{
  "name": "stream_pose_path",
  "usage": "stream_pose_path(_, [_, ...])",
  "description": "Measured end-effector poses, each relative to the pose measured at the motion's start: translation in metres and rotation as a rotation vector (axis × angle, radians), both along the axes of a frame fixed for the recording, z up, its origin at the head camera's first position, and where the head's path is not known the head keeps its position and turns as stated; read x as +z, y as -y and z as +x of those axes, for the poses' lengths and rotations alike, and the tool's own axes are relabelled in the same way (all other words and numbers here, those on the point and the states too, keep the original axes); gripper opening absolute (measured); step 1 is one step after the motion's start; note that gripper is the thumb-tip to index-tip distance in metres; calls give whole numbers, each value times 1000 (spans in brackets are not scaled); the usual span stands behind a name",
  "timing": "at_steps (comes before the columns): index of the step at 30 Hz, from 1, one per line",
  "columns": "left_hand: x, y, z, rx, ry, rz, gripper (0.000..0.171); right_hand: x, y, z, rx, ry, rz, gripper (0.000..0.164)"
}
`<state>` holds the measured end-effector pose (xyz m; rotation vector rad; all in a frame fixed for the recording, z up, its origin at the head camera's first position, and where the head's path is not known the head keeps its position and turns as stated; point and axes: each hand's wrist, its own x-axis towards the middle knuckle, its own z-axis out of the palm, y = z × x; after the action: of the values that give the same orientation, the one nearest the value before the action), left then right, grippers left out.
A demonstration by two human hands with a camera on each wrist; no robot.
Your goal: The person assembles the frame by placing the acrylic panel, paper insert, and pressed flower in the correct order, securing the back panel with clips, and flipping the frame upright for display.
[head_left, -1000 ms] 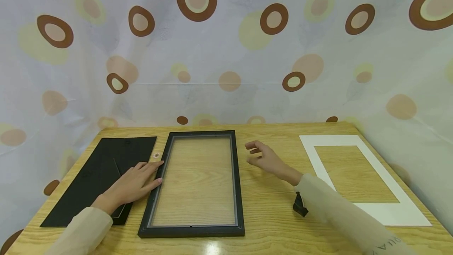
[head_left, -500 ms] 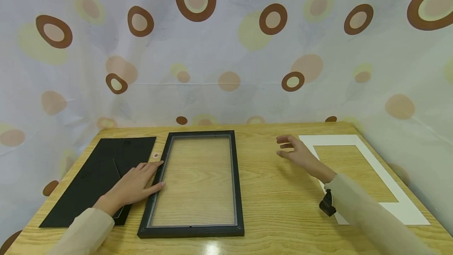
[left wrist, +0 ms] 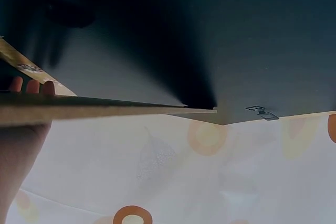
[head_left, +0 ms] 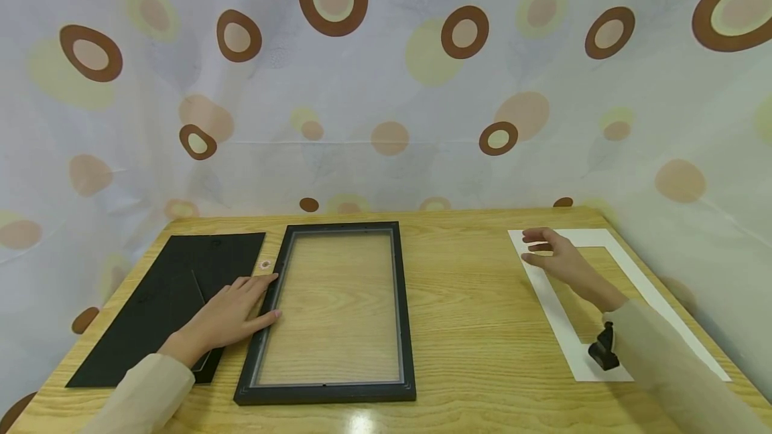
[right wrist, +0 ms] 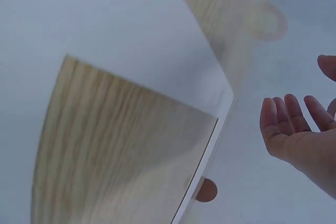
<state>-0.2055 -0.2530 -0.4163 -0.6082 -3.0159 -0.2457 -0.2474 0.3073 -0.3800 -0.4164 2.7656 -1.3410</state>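
Note:
A black picture frame [head_left: 326, 394] lies flat at the middle of the table, its clear pane showing the wood beneath. My left hand [head_left: 226, 313] rests on its left side, fingers nearly straight and thumb spread over the edge. Under that forearm lies a black backing board [head_left: 157, 307]; the left wrist view shows its stand leg [left wrist: 105, 111] raised edge-on, and a small metal hanger [left wrist: 262, 113]. At the right, a white mat board [head_left: 550, 300] with a rectangular opening lies flat. Above its left part hovers my right hand [head_left: 569, 263], fingers loosely bent and holding nothing.
The wooden table [head_left: 464, 327] shows bare grain between frame and mat. A small round sticker [head_left: 265, 264] is on the table between backing board and frame. A white patterned sheet [head_left: 386, 86] hangs behind and along both sides.
My right hand has moved right, from beside the frame to above the white mat board. My left hand has stayed on the frame's left side.

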Motion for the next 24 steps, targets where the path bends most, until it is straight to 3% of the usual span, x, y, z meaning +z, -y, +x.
stream_pose_path(14, [0, 1, 0, 0, -5, 2, 76, -11, -72, 5, -132, -12, 79, 54])
stream_pose_path(19, [1, 1, 1, -3, -16, 9, 75, -18, -98, 4, -173, -43, 65, 51])
stream_pose_path(24, [1, 0, 1, -7, -8, 9, 74, -24, -121, 6, -193, -67, 118, 52])
